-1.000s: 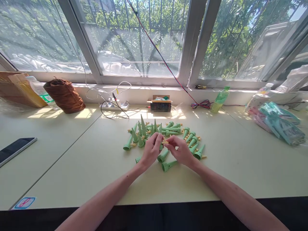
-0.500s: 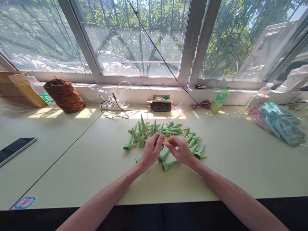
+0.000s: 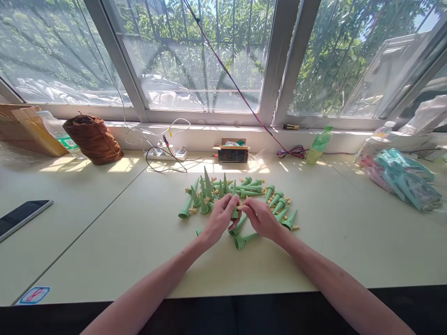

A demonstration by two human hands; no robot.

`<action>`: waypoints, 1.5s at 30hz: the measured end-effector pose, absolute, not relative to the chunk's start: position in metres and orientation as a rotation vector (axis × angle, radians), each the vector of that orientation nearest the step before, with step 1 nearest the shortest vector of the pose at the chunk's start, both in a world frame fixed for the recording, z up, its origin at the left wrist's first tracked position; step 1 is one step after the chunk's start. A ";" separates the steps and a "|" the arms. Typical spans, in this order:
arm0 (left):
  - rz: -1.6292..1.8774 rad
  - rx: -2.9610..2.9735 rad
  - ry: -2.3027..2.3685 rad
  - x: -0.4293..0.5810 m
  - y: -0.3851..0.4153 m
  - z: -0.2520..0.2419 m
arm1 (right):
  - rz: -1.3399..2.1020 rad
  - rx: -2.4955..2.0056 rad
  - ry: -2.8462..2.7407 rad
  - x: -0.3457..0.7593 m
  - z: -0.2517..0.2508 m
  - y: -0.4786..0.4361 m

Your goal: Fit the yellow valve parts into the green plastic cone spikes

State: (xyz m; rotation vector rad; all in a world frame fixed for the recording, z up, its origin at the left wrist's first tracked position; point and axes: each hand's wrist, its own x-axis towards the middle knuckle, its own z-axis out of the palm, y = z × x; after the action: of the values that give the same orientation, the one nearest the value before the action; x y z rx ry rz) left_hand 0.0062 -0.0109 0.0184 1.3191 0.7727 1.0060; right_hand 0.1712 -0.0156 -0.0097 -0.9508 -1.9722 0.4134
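Note:
Both hands meet over a pile of green cone-shaped plastic spikes point(image 3: 244, 190) with small tan fittings, spread on the pale table point(image 3: 139, 232). My left hand point(image 3: 220, 219) is closed around one green spike point(image 3: 235, 211), held upright with its tip pointing up. My right hand point(image 3: 261, 218) pinches at a small tan fitting point(image 3: 239, 203) on the side of that spike. Two loose spikes point(image 3: 244, 240) lie on the table just under the hands.
A phone point(image 3: 21, 217) lies at the left edge. A brown pouch point(image 3: 93, 138), a cardboard box point(image 3: 31, 130), a power strip with cables point(image 3: 164, 151), a small open box point(image 3: 233, 151), a green bottle point(image 3: 318, 145) and teal packets point(image 3: 405, 179) line the back.
The hands stay together at the same spot. The held spike has turned slightly more upright, and the fingers have shifted on the tan fitting.

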 end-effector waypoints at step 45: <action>1.231 1.990 1.086 0.006 -0.012 0.003 | 0.939 -1.000 -1.603 0.158 -0.020 -0.020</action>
State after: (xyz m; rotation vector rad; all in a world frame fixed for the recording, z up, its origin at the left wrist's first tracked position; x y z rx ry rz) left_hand 0.0064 -0.0116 0.0034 1.9900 1.0859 1.2305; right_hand 0.1576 -0.0197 -0.0202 -0.9998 -1.6033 0.9387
